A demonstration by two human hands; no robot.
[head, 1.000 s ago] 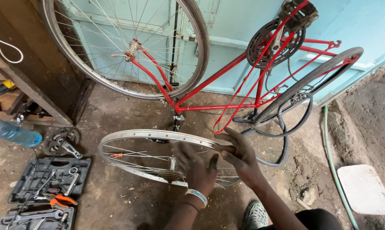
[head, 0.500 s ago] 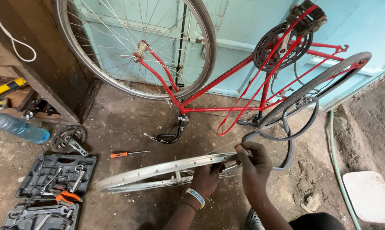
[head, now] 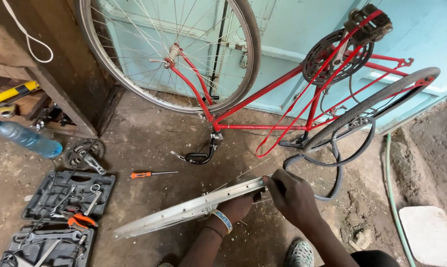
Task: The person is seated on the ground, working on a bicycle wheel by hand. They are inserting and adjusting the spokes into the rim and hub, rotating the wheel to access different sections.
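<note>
A red bicycle frame [head: 263, 126] stands upside down from twelve to two o'clock, its spoked wheel [head: 169, 49] up against the pale blue wall [head: 431, 24]. A loose tyre [head: 376, 101] and a black inner tube [head: 339, 160] lean at three o'clock.

At eight o'clock an open black tool case [head: 55, 198] lies on the dirt floor, its moulded trays holding spanners, sockets and orange-handled pliers [head: 80, 221]. Above it, at nine o'clock, lie a chainring with crank [head: 84, 155] and a plastic water bottle [head: 25, 139] on its side.

At six o'clock a bare silver wheel rim [head: 189, 210] is held edge-on, tilted up toward the right. The right hand [head: 292, 198] is closed over the rim's upper end. The left hand [head: 238, 207], a band on its wrist, is cupped beneath the rim's middle, fingers hidden behind it.

An orange-handled screwdriver [head: 151, 174] lies just beyond the rim toward ten o'clock.
</note>
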